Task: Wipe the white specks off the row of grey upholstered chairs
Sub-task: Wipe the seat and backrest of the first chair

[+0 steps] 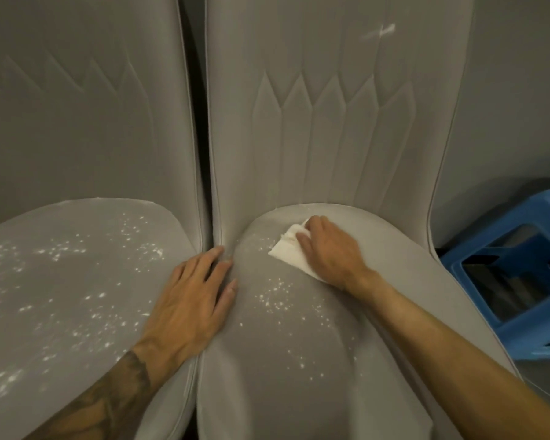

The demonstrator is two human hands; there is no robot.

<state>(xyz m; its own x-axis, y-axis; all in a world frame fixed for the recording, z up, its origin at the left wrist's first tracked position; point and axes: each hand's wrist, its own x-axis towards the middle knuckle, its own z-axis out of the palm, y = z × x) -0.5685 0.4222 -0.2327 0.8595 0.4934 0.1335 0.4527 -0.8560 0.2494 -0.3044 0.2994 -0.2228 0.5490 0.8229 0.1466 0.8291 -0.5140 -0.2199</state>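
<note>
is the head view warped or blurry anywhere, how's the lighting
Head view: wide-angle warp bows the chair backs outward; light is dim, with soft shadow beside the left hand; right hand and white cloth look slightly blurred; the white specks show clearly.

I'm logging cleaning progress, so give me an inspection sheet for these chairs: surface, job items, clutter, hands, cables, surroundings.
Surface: right chair seat, white specks across its middle; left chair seat heavily speckled.
Job's things: white paper towel at the back of the right seat; white streak high on its backrest.
Clutter: nothing seen.
Hands: left hand flat where the two seats meet; right hand holds the towel against the seat.
Cables: nothing seen.
Surroundings: blue plastic stool right of the chairs; grey wall behind.
</note>
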